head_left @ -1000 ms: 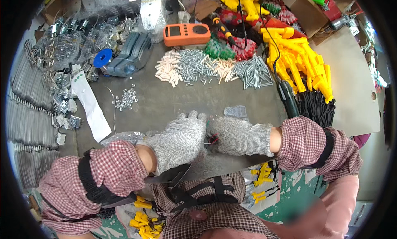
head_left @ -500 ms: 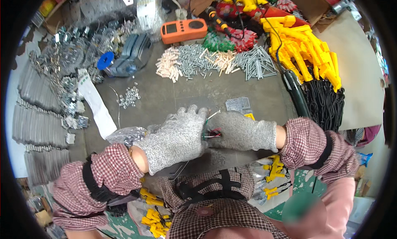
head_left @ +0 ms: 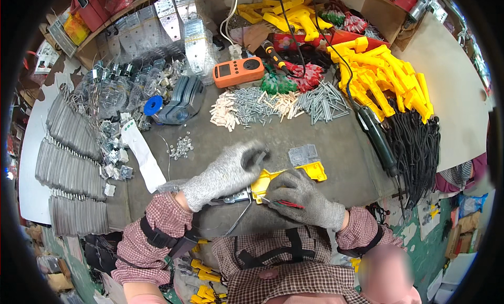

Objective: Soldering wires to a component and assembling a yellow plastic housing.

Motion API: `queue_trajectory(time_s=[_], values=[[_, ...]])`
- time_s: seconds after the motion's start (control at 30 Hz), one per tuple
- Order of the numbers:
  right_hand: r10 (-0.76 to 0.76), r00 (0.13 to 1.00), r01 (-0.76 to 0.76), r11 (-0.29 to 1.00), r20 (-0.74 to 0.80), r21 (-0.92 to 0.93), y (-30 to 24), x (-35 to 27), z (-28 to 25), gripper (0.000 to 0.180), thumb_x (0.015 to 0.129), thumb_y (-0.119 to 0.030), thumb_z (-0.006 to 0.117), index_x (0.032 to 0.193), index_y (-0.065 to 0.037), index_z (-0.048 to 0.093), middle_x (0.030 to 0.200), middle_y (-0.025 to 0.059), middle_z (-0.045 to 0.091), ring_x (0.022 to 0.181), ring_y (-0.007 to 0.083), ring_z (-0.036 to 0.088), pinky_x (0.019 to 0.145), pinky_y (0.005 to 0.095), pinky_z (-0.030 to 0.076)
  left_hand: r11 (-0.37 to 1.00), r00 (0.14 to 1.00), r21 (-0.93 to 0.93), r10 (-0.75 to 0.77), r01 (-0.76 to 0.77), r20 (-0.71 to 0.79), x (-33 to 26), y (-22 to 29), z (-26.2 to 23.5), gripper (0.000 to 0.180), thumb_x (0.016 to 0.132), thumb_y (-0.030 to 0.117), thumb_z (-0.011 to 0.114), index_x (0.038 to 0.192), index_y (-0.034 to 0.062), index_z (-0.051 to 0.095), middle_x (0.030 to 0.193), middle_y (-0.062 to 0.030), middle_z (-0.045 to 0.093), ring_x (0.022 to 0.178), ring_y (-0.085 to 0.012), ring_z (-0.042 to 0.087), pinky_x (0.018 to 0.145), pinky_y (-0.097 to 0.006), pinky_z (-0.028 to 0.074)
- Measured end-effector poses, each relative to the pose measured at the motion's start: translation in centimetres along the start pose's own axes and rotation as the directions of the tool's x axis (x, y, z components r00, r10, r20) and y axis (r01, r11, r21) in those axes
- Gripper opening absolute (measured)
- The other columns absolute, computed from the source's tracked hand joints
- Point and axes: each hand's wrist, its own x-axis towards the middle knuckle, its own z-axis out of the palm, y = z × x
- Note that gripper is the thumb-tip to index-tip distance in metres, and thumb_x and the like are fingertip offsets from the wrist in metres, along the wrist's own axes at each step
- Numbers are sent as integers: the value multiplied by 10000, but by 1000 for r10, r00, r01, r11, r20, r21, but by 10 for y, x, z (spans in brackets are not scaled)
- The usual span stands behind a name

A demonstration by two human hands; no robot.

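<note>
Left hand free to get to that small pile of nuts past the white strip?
Probably yes: the left hand lies close to the nuts, only bare mat between, though it rests on the yellow part.

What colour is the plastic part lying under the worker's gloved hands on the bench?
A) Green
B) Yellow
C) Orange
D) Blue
B: the plastic part between the left hand and the right hand is yellow, like the pile of yellow handles farther back on the bench.

Orange meter, screw heap, black cable bundle, blue tape roll
</note>
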Motion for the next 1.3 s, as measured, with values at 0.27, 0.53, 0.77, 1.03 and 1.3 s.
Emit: queue_trajectory(time_s=[0.27, 0.53, 0.77, 1.03, 1.3], values=[[38, 998, -36, 998, -55, 44, -2, -3, 2, 392, 794, -103, 782, 1170, -156, 686, 1195, 63, 622, 1129, 306, 605, 1012, 462, 474, 669, 912, 677, 410, -306, 7, -59, 43, 21, 633, 757, 47, 699, 1381, 92, 603, 968, -97, 628, 931, -259, 607, 889, -449, 451], [634, 768, -433, 411, 89, 802, -33, 24, 5, 254, 965, -86, 717, 1196, -43, 620, 1055, 64, 701, 932, 138, 684, 790, 291, 569, 903, 954, -401, 31, -155, -299, -64, 15, 24, 578, 926, -78, 658, 1466, -28, 459, 1105, -117, 664, 1022, -138, 622, 936, -273, 531], [661, 747, -545, 546, 72, 636, -35, 39, 18, 166, 997, -81, 680, 1116, -7, 592, 977, 67, 708, 878, 96, 677, 751, 244, 554, 921, 927, -366, -14, -133, -374, -68, 3, 26, 679, 943, 18, 702, 1538, 16, 375, 1118, -136, 699, 1048, -175, 677, 918, -311, 559], [580, 811, -467, 721, -77, 512, -32, 36, 22, 225, 964, -151, 738, 1126, -36, 633, 798, 25, 680, 699, 34, 595, 609, 235, 488, 933, 920, -306, 60, -189, -386, -70, 12, 28, 672, 931, -21, 698, 1528, 9, 390, 1136, -143, 688, 1014, -158, 687, 909, -291, 562], [377, 892, -300, 907, -250, 296, -28, 44, 31, 212, 895, -150, 769, 1064, -61, 677, 704, 101, 660, 628, 226, 673, 573, 343, 508, 951, 880, -256, 34, -175, -474, -69, 9, 27, 585, 924, -43, 688, 1468, 10, 479, 1094, -132, 702, 988, -149, 693, 865, -297, 577]])
